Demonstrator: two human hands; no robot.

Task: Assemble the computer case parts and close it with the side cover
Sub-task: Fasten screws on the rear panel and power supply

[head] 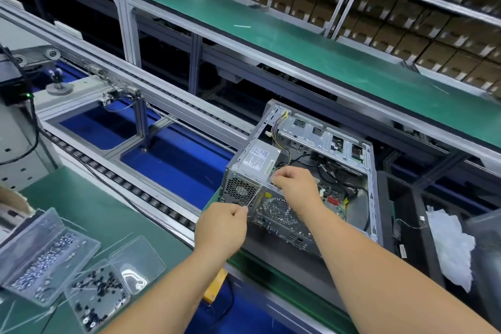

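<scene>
Computer case (311,171) lies on its side at the desk (89,211) edge by the conveyor, open side up, side cover not on yet. Power supply (254,160) sits in the rear corner. Right hand (294,184) has its fingers curled at the top edge beside the supply; can't tell what they pinch. Left hand (221,228) pinches a thin screwdriver (253,199) against the rear panel. Probably fixing the supply: keep the shaft square to the hole, brace the unit, don't overtighten. Screw boxes (54,257) sit to the left.
</scene>
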